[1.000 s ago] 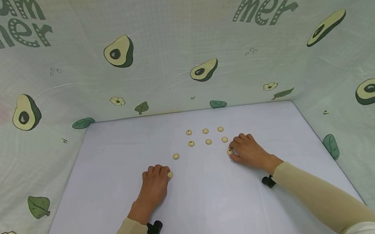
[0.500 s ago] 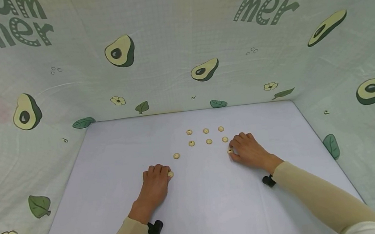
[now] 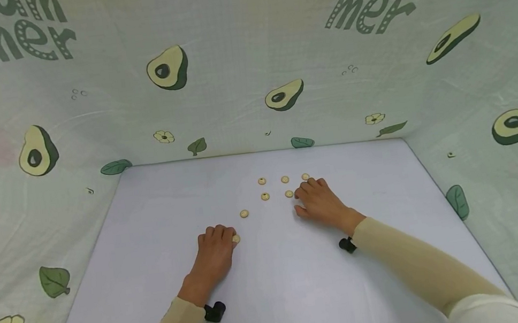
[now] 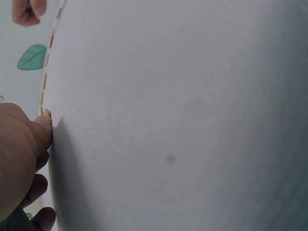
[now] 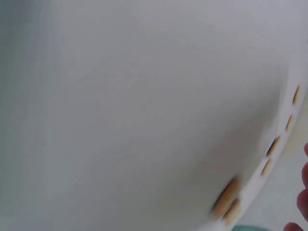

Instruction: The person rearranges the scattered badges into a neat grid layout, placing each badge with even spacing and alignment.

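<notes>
My left hand [image 3: 214,250] pinches a small round wooden button [image 3: 236,238] between thumb and forefinger at the table surface. In the left wrist view, the thumb [image 4: 42,130] presses against that button's edge. Further up lies a single button [image 3: 244,213]. My right hand [image 3: 319,202] hovers low over the right end of the rows, its thumb and forefinger apart beside a button [image 3: 289,194]. The hand hides the buttons under it in the head view. In the right wrist view, two buttons [image 5: 226,196] lie on the table, apart from the fingertips [image 5: 303,199].
Several more buttons stand in two short rows, among them a back-left button [image 3: 262,181] and a back-right button [image 3: 305,176]. The white table [image 3: 276,299] meets a hanging cloth [image 3: 226,52] printed with avocados at its back and sides.
My right hand has let go of the button at the right and moved left toward the middle of the front row. The left hand stays in place, pinching its button.
</notes>
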Motion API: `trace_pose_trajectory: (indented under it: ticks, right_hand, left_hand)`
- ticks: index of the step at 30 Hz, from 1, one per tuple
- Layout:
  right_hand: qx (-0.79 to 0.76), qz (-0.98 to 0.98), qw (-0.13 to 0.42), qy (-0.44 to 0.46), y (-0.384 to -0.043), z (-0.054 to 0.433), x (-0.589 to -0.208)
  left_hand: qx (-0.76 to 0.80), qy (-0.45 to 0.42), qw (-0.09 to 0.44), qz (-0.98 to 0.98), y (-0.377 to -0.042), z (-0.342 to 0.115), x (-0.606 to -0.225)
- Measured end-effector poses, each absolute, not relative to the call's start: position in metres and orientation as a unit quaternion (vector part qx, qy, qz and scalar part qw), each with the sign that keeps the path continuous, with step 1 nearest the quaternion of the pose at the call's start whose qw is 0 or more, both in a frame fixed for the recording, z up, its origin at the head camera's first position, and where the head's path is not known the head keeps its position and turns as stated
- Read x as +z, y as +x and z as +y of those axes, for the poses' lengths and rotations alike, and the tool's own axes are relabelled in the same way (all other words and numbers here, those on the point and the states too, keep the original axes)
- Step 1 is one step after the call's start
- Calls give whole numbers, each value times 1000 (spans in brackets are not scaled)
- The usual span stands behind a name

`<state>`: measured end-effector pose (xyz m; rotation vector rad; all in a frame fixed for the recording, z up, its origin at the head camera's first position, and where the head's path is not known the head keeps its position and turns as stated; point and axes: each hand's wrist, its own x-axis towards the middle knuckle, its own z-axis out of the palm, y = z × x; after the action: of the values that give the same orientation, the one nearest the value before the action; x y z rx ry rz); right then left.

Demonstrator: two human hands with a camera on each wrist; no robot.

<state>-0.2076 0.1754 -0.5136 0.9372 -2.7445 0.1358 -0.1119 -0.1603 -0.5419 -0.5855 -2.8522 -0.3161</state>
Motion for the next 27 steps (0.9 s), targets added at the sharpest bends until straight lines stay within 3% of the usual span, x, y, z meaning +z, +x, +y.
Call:
trace_pose_trajectory:
  ticks: [9,14,27]
  right_hand:
    - [35,-924,103,366,-219,97,-509]
    - [20,-924,68,377,-223,64,-512]
    - [14,-921,28,389,-223,37,-517]
  left_hand:
    - [-108,-197,90,-970,-113,-161,-541]
    - [-110,-196,83,-971,-113,-161,-541]
    - [-115,-206,108,-966,-114,-164,-546]
